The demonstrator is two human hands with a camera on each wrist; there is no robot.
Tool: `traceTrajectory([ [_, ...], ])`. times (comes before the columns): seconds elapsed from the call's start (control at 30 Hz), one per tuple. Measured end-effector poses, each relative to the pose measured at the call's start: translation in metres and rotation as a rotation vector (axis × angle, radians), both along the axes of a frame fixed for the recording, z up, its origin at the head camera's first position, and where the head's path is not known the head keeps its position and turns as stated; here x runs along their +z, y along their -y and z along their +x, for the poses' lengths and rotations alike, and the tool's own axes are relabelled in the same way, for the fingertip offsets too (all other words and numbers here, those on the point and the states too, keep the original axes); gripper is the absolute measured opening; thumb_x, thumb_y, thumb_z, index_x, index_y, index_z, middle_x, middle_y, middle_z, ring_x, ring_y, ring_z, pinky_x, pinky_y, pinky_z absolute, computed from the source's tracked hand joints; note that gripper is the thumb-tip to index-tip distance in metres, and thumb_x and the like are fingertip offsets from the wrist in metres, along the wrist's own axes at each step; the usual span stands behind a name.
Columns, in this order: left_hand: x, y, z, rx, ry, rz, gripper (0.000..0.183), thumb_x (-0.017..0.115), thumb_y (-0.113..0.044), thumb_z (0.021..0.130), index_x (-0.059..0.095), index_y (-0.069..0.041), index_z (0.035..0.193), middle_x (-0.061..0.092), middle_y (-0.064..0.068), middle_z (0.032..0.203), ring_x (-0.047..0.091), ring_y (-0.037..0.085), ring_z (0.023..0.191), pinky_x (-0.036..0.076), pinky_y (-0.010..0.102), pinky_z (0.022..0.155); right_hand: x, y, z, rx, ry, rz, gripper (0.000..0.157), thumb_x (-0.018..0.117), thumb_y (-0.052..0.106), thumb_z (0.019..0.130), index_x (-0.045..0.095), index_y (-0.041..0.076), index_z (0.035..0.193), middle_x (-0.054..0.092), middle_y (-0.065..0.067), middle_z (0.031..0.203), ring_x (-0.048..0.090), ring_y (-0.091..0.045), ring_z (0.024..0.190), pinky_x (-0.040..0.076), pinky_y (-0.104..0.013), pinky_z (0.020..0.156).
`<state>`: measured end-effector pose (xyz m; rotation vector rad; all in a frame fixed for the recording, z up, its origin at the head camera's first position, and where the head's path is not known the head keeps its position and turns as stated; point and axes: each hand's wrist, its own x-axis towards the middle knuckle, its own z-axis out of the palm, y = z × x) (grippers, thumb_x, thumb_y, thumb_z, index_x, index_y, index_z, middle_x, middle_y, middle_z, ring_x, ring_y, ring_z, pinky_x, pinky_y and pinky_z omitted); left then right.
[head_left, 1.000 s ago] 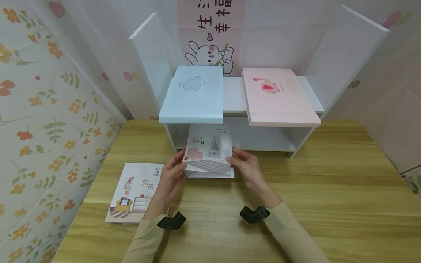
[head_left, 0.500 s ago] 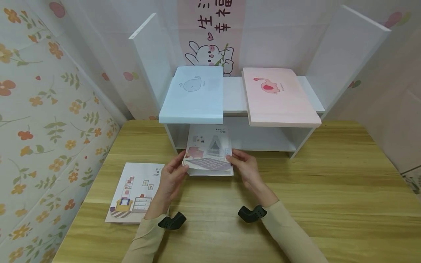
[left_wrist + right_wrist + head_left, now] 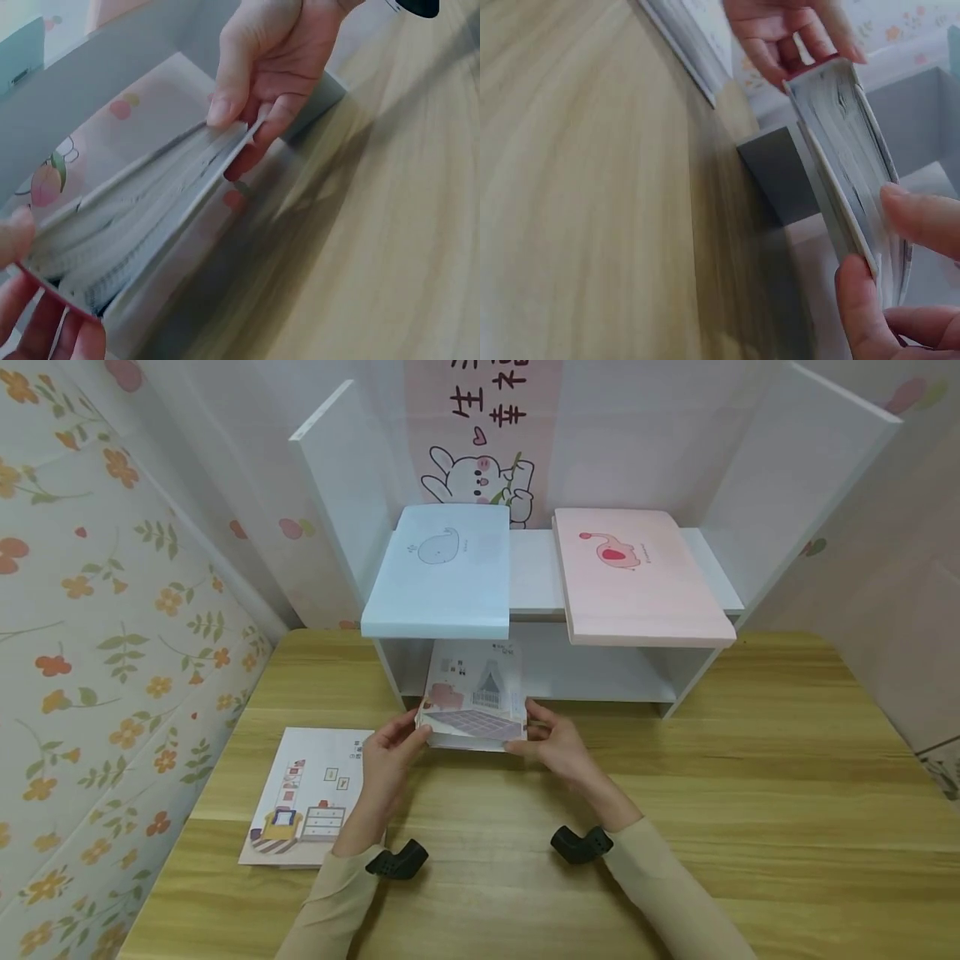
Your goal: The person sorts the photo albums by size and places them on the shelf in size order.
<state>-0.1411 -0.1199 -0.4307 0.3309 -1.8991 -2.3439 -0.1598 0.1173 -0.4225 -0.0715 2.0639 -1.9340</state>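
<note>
Between my two hands is a thick white photo-album-like book (image 3: 476, 689), its cover printed with a pink sofa and a purple grid rug. Its far part reaches into the shelf's lower compartment, under the blue book. My left hand (image 3: 390, 760) grips the spine side, thumb on top and fingers beneath. On the opposite side my right hand (image 3: 562, 752) pinches the near corner. Page edges (image 3: 851, 150) face me in the right wrist view, lying between the two covers. Held up at a tilt, the book overlaps the shelf opening in both wrist views.
A white shelf (image 3: 536, 577) with raised side panels stands at the back. On top lie a blue whale book (image 3: 450, 585) and a pink elephant book (image 3: 637, 593), overhanging its front. Another white book (image 3: 300, 802) lies on the wooden table (image 3: 750, 827), left of my left forearm.
The held book has moved a little farther back into the shelf. Its covers lie closer together, and my right thumb has shifted to the near corner.
</note>
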Motion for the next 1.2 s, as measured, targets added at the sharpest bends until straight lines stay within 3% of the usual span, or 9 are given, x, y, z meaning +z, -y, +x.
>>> traceTrajectory([
  [0.1, 0.005, -0.003, -0.004, 0.061, 0.014, -0.061, 0.033, 0.070, -0.001, 0.081, 0.061, 0.012, 0.111, 0.064, 0.000, 0.093, 0.060, 0.006, 0.082, 0.053, 0.023, 0.072, 0.003, 0.005, -0.003, -0.044, -0.056, 0.090, 0.076, 0.072, -0.002, 0.077, 0.031, -0.009, 0.140, 0.056, -0.026, 0.120, 0.060, -0.032, 0.105, 0.051, -0.024, 0.072],
  [0.33, 0.009, -0.009, -0.011, 0.161, -0.044, -0.081, 0.022, 0.071, 0.001, 0.079, 0.063, 0.011, 0.097, 0.066, 0.000, 0.083, 0.062, 0.006, 0.072, 0.053, 0.022, 0.069, 0.009, 0.013, -0.011, -0.100, -0.281, 0.424, 0.061, 0.078, 0.010, 0.075, 0.052, -0.011, 0.126, 0.065, -0.021, 0.103, 0.065, -0.027, 0.086, 0.052, -0.028, 0.066],
  [0.47, 0.010, -0.011, -0.017, 0.201, -0.075, -0.180, 0.021, 0.071, -0.001, 0.079, 0.063, 0.010, 0.095, 0.066, 0.003, 0.082, 0.061, 0.004, 0.068, 0.051, 0.017, 0.064, 0.010, 0.017, -0.014, -0.153, -0.386, 0.518, 0.052, 0.080, 0.014, 0.074, 0.060, -0.010, 0.116, 0.064, -0.017, 0.084, 0.055, -0.020, 0.068, 0.044, -0.029, 0.061],
  [0.57, 0.011, -0.012, -0.020, 0.238, -0.104, -0.293, 0.020, 0.072, -0.004, 0.080, 0.064, 0.009, 0.093, 0.067, 0.009, 0.083, 0.059, 0.001, 0.066, 0.048, 0.014, 0.059, 0.010, 0.020, -0.018, -0.177, -0.401, 0.520, 0.047, 0.079, 0.013, 0.075, 0.062, -0.010, 0.113, 0.059, -0.013, 0.075, 0.048, -0.018, 0.063, 0.039, -0.027, 0.058],
  [0.7, 0.014, -0.013, -0.024, 0.292, -0.135, -0.403, 0.020, 0.073, -0.008, 0.079, 0.066, 0.006, 0.090, 0.067, 0.015, 0.085, 0.057, 0.000, 0.066, 0.044, 0.012, 0.058, 0.009, 0.022, -0.021, -0.205, -0.396, 0.492, 0.039, 0.076, 0.009, 0.077, 0.064, -0.010, 0.109, 0.062, -0.014, 0.079, 0.053, -0.019, 0.065, 0.043, -0.026, 0.058],
  [1.03, 0.019, -0.019, -0.032, 0.342, -0.169, -0.500, 0.018, 0.072, -0.006, 0.079, 0.066, 0.008, 0.088, 0.067, 0.020, 0.084, 0.063, 0.026, 0.076, 0.043, 0.014, 0.063, 0.007, 0.021, -0.025, -0.267, -0.463, 0.485, 0.024, 0.074, -0.001, 0.075, 0.069, -0.009, 0.097, 0.065, -0.018, 0.082, 0.062, -0.026, 0.069, 0.052, -0.031, 0.061],
  [1.2, 0.018, -0.019, -0.033, 0.351, -0.169, -0.517, 0.018, 0.072, -0.006, 0.079, 0.066, 0.008, 0.088, 0.067, 0.020, 0.084, 0.063, 0.029, 0.077, 0.042, 0.014, 0.062, 0.005, 0.021, -0.026, -0.273, -0.474, 0.489, 0.023, 0.074, -0.002, 0.076, 0.069, -0.009, 0.097, 0.065, -0.018, 0.081, 0.062, -0.026, 0.069, 0.052, -0.030, 0.060],
])
